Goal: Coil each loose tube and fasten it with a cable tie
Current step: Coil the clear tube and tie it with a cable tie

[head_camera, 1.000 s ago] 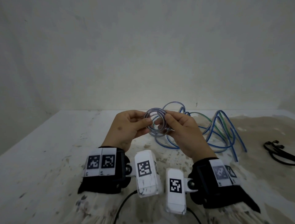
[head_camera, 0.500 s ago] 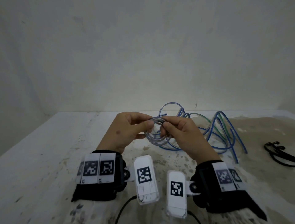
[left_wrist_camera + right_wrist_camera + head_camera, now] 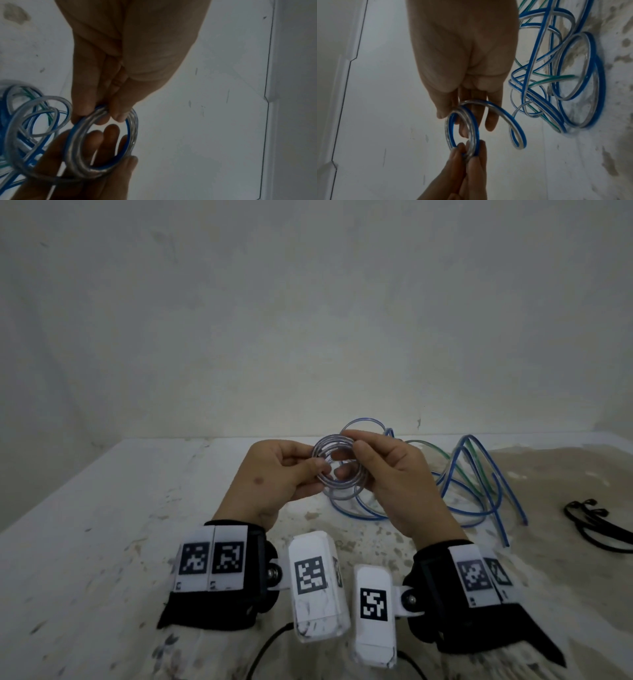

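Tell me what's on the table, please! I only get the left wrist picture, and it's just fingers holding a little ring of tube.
Observer: The head view shows black ties, cable ties by the look of them, lying on the table far to the right, past the loose tubes.
Operator: Is anybody touching them?
Observer: No, they lie alone. The left hand and the right hand are well to their left, both pinching the coil.
Operator: Are the hands wearing anything?
Observer: Yes. Each wrist has a black band with a white box printed with black square patterns.
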